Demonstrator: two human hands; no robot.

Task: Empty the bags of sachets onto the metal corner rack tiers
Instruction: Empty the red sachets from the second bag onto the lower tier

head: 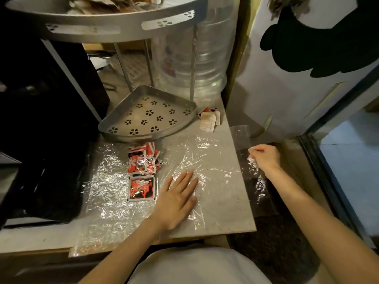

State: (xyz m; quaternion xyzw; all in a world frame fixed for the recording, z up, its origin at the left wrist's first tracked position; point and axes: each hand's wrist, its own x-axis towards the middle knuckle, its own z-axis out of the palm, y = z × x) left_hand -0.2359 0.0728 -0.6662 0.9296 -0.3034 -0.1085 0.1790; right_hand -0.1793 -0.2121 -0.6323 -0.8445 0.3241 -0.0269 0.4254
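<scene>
A clear plastic bag (207,158) lies flat across the counter. My left hand (178,199) presses palm-down on it, fingers spread. My right hand (264,156) pinches the bag's end (253,162) beyond the counter's right edge. Red-and-black sachets (142,160) lie in a pile on the counter to the left, one larger sachet (141,188) in front, with a second crinkled clear bag (106,191) around them. The metal corner rack's lower tier (147,115) holds nothing. Its upper tier (102,19) holds pale sachets (98,5).
A few white and red sachets (209,119) lie on the counter right of the lower tier. A big clear water bottle (192,58) stands behind the rack. A black appliance (41,119) fills the left. A white door (307,78) is at the right.
</scene>
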